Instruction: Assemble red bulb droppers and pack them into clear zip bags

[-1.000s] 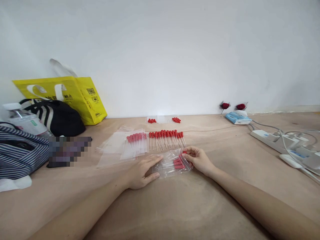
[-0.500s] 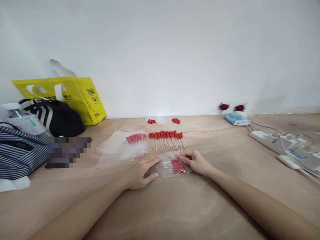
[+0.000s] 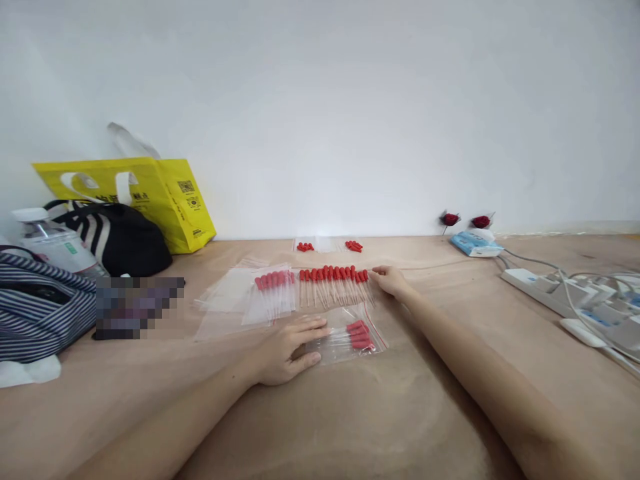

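A clear zip bag (image 3: 333,347) lies flat before me, several red-bulbed droppers (image 3: 361,335) inside it with their bulbs toward its right end. My left hand (image 3: 290,350) rests on the bag's left end, thumb and fingers apart. Beyond the bag, a row of loose droppers (image 3: 333,275) lies side by side, red bulbs pointing away from me. At the row's right end my right hand (image 3: 391,280) has its fingertips drawn together at the outermost dropper's bulb. Left of the row, a filled bag of droppers (image 3: 273,283) overlaps flat clear bags (image 3: 223,293).
Two small groups of red bulbs (image 3: 354,247) lie near the wall. On the left stand a yellow bag (image 3: 175,207), a black bag (image 3: 125,237), a bottle (image 3: 63,247) and a striped pouch (image 3: 45,307). Rightward are a tissue pack (image 3: 475,245) and a power strip (image 3: 540,293) with cables.
My right hand has let go of the bag's right end and moved forward to the dropper row. My left hand stays on the bag.
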The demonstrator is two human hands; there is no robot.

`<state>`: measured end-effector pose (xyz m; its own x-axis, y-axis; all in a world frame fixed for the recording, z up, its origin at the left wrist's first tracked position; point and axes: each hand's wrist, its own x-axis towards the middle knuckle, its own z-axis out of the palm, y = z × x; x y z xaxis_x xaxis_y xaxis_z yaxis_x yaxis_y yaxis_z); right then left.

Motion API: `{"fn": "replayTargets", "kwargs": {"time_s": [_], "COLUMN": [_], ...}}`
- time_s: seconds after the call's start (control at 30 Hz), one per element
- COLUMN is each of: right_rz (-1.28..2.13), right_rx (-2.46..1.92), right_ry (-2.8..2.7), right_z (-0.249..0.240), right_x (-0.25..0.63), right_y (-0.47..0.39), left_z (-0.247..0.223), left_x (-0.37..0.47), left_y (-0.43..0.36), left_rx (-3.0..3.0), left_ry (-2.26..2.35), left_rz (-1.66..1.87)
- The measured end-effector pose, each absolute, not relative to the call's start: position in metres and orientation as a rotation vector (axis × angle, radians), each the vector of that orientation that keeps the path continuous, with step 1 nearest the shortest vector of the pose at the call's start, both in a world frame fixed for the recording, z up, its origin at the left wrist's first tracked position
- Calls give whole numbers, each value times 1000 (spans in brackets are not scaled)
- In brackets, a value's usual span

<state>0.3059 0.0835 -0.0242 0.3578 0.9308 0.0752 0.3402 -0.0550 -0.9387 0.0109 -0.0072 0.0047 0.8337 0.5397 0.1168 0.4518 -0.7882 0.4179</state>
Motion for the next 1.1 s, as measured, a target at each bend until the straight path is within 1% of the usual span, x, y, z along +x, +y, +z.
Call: {"fn": "replayTargets", "kwargs": {"time_s": [0.13,0.33,0.5,0.73,0.9,1.1], "right_rz": [737,902,991,924,860,937], "right_rx": [-1651,-1554,-1283,-1029,-951,-893], "right_ry": [-1139,-991,-853,-702,-654,-693], "right_z": [-28,-28,-28,-36,-32,-24], "right_x": [300,301,318,317,300,285], "right_y": [108,109,72,2,-10,-16], "left_z": [5,7,8,4,4,5], "left_x": [10,10,10,8,8,8], "left_y": [-7,-7,-9,-9,-9,-10], "left_rx": [2625,2630,2635,2657,2648,2640], "left_ry": [738,726,743,802,825,828], "left_rz": [340,310,295,299,315,324]}}
